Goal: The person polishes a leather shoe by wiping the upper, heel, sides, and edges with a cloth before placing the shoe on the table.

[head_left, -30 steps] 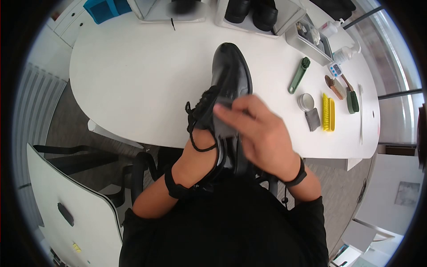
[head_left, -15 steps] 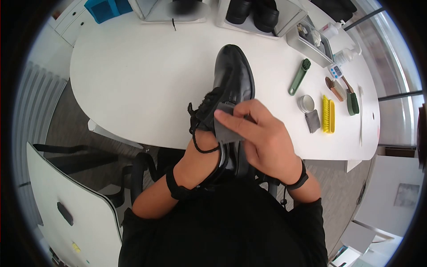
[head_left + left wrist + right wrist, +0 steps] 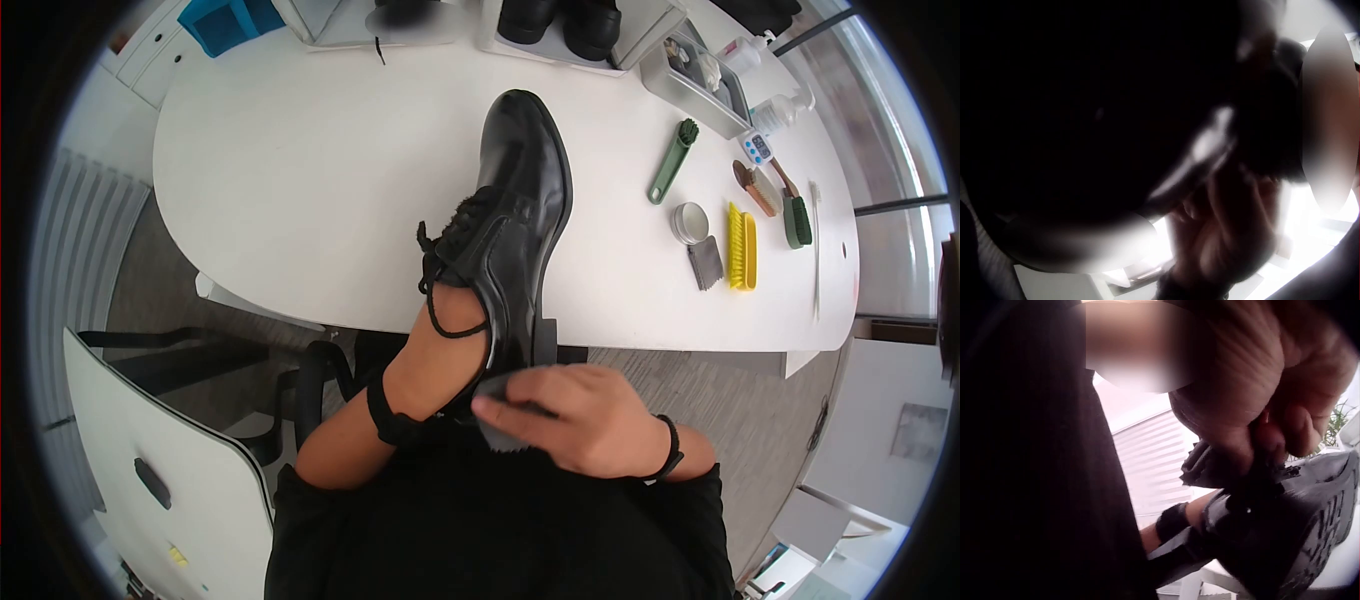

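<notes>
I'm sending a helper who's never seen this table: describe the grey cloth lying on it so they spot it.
In the head view, find the white table, then look right of the laced black shoe. The grey cloth lies just below the round tin, left of the yellow brush. Flat and four-sided, it has neither the tin's round rim nor the brush's bristles.

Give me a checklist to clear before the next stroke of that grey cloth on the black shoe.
1. Grey cloth secured: ok, pinched in the right hand.
2. Black shoe supported: ok, the left hand reaches inside it.
3. Firm hold inside: cannot tell, the left fingers are hidden.
4. Laces out of the way: not ok, a loose lace loop hangs across the left hand.
5. Spare cloth laid out: ok, beside the round tin.
6. Cloth pressing on the shoe: cannot tell, though it is at the heel end.
</notes>
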Demonstrator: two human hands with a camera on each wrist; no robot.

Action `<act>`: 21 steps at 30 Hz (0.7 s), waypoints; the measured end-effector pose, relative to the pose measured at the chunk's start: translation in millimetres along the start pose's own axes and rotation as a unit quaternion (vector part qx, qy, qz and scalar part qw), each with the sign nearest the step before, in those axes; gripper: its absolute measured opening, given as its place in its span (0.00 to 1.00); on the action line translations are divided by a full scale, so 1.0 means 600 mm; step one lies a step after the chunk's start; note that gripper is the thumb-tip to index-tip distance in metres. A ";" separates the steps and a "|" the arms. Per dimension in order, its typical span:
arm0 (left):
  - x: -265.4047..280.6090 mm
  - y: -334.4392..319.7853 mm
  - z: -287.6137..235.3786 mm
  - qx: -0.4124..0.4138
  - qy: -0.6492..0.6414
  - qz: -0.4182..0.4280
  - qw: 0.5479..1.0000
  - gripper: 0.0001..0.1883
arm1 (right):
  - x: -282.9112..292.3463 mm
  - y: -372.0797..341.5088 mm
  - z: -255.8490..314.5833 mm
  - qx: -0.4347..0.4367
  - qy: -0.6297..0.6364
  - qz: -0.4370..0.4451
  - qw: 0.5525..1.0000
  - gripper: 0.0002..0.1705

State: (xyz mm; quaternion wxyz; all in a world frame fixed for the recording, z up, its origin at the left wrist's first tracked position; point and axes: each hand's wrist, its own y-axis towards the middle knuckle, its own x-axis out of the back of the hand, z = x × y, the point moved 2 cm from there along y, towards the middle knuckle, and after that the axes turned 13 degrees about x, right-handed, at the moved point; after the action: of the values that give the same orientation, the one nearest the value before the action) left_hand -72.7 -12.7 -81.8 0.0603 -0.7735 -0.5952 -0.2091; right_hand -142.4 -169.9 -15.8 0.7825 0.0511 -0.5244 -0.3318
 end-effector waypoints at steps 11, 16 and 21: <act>0.002 0.002 -0.005 -0.018 0.000 -0.026 0.999 0.22 | 0.011 -0.017 -0.044 0.033 -0.110 -0.046 0.992 0.23; -0.001 -0.002 -0.002 0.015 -0.026 -0.019 0.999 0.19 | 0.012 -0.032 -0.079 -0.098 -0.115 -0.094 0.984 0.32; -0.006 -0.005 0.008 0.047 -0.088 0.003 0.995 0.17 | 0.022 -0.028 -0.090 -0.129 -0.142 -0.092 0.977 0.34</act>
State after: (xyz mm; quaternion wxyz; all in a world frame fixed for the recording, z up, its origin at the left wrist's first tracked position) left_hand -75.0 -13.7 -88.2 0.0444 -0.7872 -0.6047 -0.1121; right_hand -101.2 -204.8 -36.6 0.6664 -0.0498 -0.5756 -0.4713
